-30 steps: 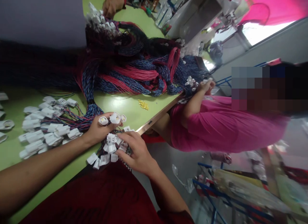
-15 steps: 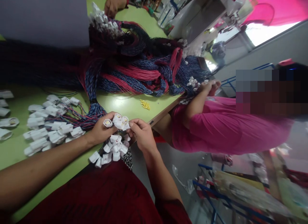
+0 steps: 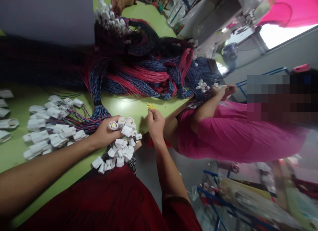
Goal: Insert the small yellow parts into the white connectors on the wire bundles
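Note:
My left hand point(image 3: 106, 132) is closed round a bunch of white wire connectors point(image 3: 127, 130), some with yellow inside their open ends. More white connectors point(image 3: 120, 152) hang below it by the table edge. My right hand point(image 3: 156, 125) is at the small pile of yellow pieces point(image 3: 150, 105), thumb and fingers pressed together. Whatever is between those fingertips is too small to make out. Left of my left hand, several white connectors point(image 3: 59, 129) lie on the green table point(image 3: 121, 105), joined to a tied bundle of blue and red wires point(image 3: 97, 92).
Thick wire hanks point(image 3: 149, 75) lie across the table beyond my hands. A co-worker in pink point(image 3: 213, 131) handles connectors at the right. Another person's hand point(image 3: 121, 1) is at the far side, near more connectors point(image 3: 109, 17). A grey panel point(image 3: 47, 17) stands at upper left.
My right hand has left the connectors and moved up and right to the yellow pieces. My left hand keeps its hold, and the bunch of connectors has shifted slightly.

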`<control>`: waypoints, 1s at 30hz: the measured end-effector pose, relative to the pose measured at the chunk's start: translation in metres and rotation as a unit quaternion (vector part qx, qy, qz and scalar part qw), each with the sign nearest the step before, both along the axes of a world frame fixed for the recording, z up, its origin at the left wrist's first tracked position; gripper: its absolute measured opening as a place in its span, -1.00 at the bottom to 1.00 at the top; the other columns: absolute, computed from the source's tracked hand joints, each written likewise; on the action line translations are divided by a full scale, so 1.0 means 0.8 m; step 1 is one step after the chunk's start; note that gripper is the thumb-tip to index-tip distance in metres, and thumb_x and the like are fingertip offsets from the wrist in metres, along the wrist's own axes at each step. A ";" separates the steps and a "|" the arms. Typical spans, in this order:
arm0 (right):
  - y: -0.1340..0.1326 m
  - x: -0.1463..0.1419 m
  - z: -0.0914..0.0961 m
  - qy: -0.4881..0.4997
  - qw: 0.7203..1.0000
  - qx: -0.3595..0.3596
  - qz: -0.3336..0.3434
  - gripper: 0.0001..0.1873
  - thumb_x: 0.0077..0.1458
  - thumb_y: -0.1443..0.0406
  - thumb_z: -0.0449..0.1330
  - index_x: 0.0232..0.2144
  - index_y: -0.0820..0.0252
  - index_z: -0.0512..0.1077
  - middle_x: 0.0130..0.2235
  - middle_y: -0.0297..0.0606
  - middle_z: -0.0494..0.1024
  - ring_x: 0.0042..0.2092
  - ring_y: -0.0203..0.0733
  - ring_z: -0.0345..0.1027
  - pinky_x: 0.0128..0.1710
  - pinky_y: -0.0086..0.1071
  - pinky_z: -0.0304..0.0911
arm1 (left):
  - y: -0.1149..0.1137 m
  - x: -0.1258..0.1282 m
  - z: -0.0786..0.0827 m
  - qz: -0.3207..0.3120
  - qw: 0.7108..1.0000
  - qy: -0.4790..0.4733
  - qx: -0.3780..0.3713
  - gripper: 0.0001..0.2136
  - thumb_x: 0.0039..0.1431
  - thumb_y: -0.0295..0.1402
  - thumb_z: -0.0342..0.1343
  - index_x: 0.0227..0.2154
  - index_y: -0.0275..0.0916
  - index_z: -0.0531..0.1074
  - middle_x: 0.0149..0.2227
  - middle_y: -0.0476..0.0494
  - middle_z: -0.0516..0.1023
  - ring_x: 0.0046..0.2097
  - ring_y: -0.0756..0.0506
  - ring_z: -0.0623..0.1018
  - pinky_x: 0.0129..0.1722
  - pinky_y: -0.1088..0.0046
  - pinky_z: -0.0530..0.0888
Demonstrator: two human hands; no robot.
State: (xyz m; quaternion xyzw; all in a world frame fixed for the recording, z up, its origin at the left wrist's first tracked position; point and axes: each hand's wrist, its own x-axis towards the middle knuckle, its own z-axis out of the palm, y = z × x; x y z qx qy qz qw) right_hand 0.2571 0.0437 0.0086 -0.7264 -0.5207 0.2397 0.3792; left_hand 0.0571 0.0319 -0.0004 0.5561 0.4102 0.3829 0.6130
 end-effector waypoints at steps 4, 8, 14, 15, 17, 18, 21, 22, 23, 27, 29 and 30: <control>0.034 0.021 -0.023 -0.180 0.983 -0.041 -0.023 -0.71 0.06 0.23 0.00 -0.24 0.15 0.44 -0.42 -0.28 0.50 -0.40 -0.22 0.29 -0.35 -0.37 0.13 | 0.001 0.000 -0.003 0.014 1.000 -0.019 -0.015 -0.86 -0.18 -0.40 0.20 -0.49 -0.31 0.43 -0.52 -0.01 0.49 -0.47 -0.01 0.45 -0.48 0.55 0.40; 0.044 0.015 -0.023 -0.268 0.959 -0.086 -0.018 -0.74 0.08 0.24 -0.02 -0.27 0.14 0.44 -0.47 -0.27 0.45 -0.45 -0.22 0.22 -0.40 -0.37 0.02 | 0.002 0.003 0.000 0.030 0.996 -0.063 -0.050 -0.82 -0.18 -0.38 0.23 -0.45 -0.32 0.46 -0.47 -0.06 0.54 -0.43 -0.05 0.49 -0.44 0.52 0.43; 0.035 0.009 -0.020 -0.257 0.963 -0.076 0.032 -0.88 -0.01 0.30 0.02 -0.49 0.15 0.34 -0.54 -0.37 0.31 -0.48 -0.29 0.09 -0.43 -0.40 -0.06 | 0.003 0.003 0.006 0.041 0.992 -0.093 -0.077 -0.78 -0.22 -0.35 0.28 -0.44 -0.33 0.48 -0.46 -0.08 0.57 -0.43 -0.05 0.51 -0.46 0.54 0.43; 0.031 0.010 -0.021 -0.237 0.969 -0.064 0.039 -0.90 -0.04 0.32 0.03 -0.52 0.16 0.32 -0.53 -0.38 0.30 -0.47 -0.29 0.09 -0.43 -0.41 -0.05 | 0.003 0.002 0.006 0.044 0.992 -0.092 -0.079 -0.77 -0.23 -0.34 0.29 -0.45 -0.33 0.48 -0.47 -0.08 0.57 -0.43 -0.05 0.51 -0.46 0.54 0.44; 0.022 0.011 -0.019 -0.168 0.984 -0.042 0.033 -0.92 -0.07 0.33 0.04 -0.56 0.16 0.27 -0.54 -0.41 0.28 -0.47 -0.31 0.10 -0.42 -0.42 0.00 | 0.003 0.002 0.006 0.048 0.992 -0.087 -0.081 -0.74 -0.24 -0.31 0.30 -0.45 -0.33 0.48 -0.46 -0.09 0.57 -0.42 -0.06 0.52 -0.45 0.53 0.44; 0.016 0.010 -0.016 -0.117 0.992 -0.032 0.024 -0.92 -0.07 0.33 0.04 -0.57 0.16 0.26 -0.54 -0.41 0.29 -0.47 -0.32 0.11 -0.42 -0.42 0.03 | 0.003 0.001 0.006 0.050 0.992 -0.082 -0.082 -0.73 -0.25 -0.30 0.31 -0.44 -0.33 0.48 -0.46 -0.10 0.57 -0.41 -0.07 0.52 -0.45 0.52 0.45; -0.005 -0.001 0.002 0.072 0.997 -0.009 0.022 -0.96 -0.09 0.32 0.10 -0.53 0.17 0.28 -0.51 -0.42 0.34 -0.48 -0.36 0.17 -0.42 -0.43 0.12 | 0.003 0.001 0.006 0.046 0.994 -0.065 -0.080 -0.70 -0.26 -0.26 0.31 -0.45 -0.33 0.47 -0.45 -0.11 0.58 -0.41 -0.07 0.53 -0.44 0.52 0.45; -0.013 -0.006 0.010 0.131 0.991 -0.007 0.035 -0.96 -0.09 0.32 0.13 -0.50 0.17 0.30 -0.49 -0.43 0.36 -0.48 -0.37 0.18 -0.42 -0.44 0.13 | 0.003 0.000 0.006 0.044 0.994 -0.062 -0.076 -0.71 -0.26 -0.26 0.31 -0.45 -0.33 0.47 -0.45 -0.10 0.58 -0.41 -0.07 0.52 -0.45 0.52 0.45; -0.021 -0.013 0.020 0.181 0.982 -0.010 0.051 -0.95 -0.09 0.33 0.15 -0.48 0.16 0.32 -0.50 -0.44 0.37 -0.50 -0.38 0.19 -0.44 -0.45 0.14 | 0.003 0.000 0.006 0.042 0.995 -0.059 -0.071 -0.71 -0.26 -0.26 0.31 -0.46 -0.33 0.47 -0.46 -0.09 0.57 -0.42 -0.06 0.52 -0.44 0.52 0.44; -0.044 -0.035 0.049 0.279 0.952 -0.058 0.114 -0.91 -0.04 0.28 0.20 -0.49 0.16 0.36 -0.60 -0.48 0.34 -0.56 -0.41 0.18 -0.51 -0.48 0.13 | 0.002 -0.003 0.006 0.033 0.997 -0.048 -0.048 -0.75 -0.23 -0.29 0.29 -0.46 -0.33 0.48 -0.48 -0.07 0.56 -0.44 -0.05 0.50 -0.45 0.53 0.44; -0.050 -0.042 0.055 0.286 0.946 -0.083 0.127 -0.87 -0.02 0.24 0.20 -0.50 0.17 0.38 -0.64 -0.49 0.32 -0.59 -0.42 0.14 -0.55 -0.49 0.12 | 0.001 -0.003 0.004 0.026 0.998 -0.042 -0.031 -0.77 -0.21 -0.31 0.28 -0.46 -0.33 0.48 -0.50 -0.05 0.55 -0.45 -0.04 0.48 -0.46 0.54 0.43; -0.051 -0.045 0.056 0.285 0.946 -0.091 0.127 -0.86 -0.02 0.22 0.20 -0.50 0.17 0.38 -0.65 -0.49 0.30 -0.60 -0.42 0.13 -0.57 -0.49 0.10 | 0.001 -0.004 0.002 0.023 0.999 -0.040 -0.022 -0.79 -0.20 -0.32 0.27 -0.46 -0.33 0.48 -0.50 -0.05 0.54 -0.45 -0.03 0.47 -0.47 0.55 0.42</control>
